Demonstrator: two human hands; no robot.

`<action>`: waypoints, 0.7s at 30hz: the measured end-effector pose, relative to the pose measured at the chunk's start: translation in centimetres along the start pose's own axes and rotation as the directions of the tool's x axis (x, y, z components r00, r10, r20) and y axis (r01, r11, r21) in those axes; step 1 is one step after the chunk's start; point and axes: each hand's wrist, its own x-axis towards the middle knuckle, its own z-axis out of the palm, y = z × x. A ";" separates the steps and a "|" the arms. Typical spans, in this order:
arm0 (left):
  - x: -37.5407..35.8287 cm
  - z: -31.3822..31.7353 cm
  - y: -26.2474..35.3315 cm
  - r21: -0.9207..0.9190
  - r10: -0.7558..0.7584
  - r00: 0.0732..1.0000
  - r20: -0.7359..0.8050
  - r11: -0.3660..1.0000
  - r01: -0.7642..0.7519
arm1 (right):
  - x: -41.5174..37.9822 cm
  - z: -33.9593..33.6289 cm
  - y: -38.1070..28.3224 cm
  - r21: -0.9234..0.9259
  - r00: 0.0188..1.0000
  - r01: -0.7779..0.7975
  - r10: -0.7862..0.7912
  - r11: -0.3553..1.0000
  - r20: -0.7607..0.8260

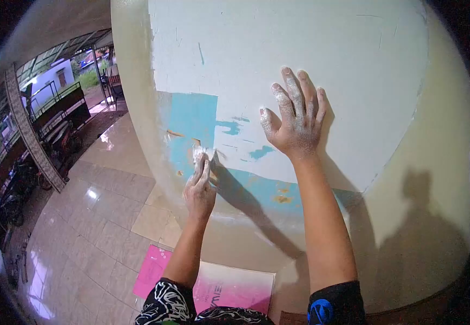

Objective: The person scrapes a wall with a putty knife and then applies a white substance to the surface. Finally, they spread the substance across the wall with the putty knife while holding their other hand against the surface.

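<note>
Powdery white dust covers both of my hands. My left hand [199,187] is at the lower left of the wall, its fingers pressed together round a small whitish piece [200,154] that touches the turquoise patch [191,116]; what the piece is, I cannot make out. Higher up and to the right, my right hand [298,116] lies flat with fingers spread on the white wall area [354,70], holding nothing. Turquoise streaks and a few brown spots show between and below the hands.
Below the wall, a pink and white printed sheet [229,287] lies on the tiled floor [91,216]. At the left stand a post [34,130], a dark railing and parked motorcycles. Shadows fall on the beige wall at the right.
</note>
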 end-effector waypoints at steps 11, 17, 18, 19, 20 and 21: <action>2.9 -0.8 2.4 -0.100 0.067 0.985 -0.162 0.991 -0.084 | -1.8 -1.9 -1.1 -0.002 1.000 -0.004 0.004 1.000 -0.009; 6.3 -1.5 4.4 -0.151 0.002 0.998 -0.063 0.988 -0.012 | -1.7 -1.0 -0.8 0.015 1.000 -0.018 0.017 1.000 0.024; 6.6 -1.6 4.5 -0.153 0.013 0.997 -0.074 0.988 -0.024 | -1.8 -0.9 -0.8 0.020 1.000 -0.016 0.016 1.000 0.012; 7.0 -1.6 4.5 -0.155 0.023 0.996 -0.085 0.987 -0.036 | -1.7 -0.7 -0.8 0.025 1.000 -0.015 0.015 1.000 0.001; 7.1 -1.7 4.9 -0.165 0.032 0.993 -0.115 0.985 -0.051 | -1.9 -1.0 -0.9 0.015 1.000 -0.018 0.018 1.000 0.019; 7.4 -1.5 4.8 -0.164 0.032 0.993 -0.114 0.985 -0.051 | -2.0 -1.0 -1.0 0.016 1.000 -0.019 0.018 1.000 0.019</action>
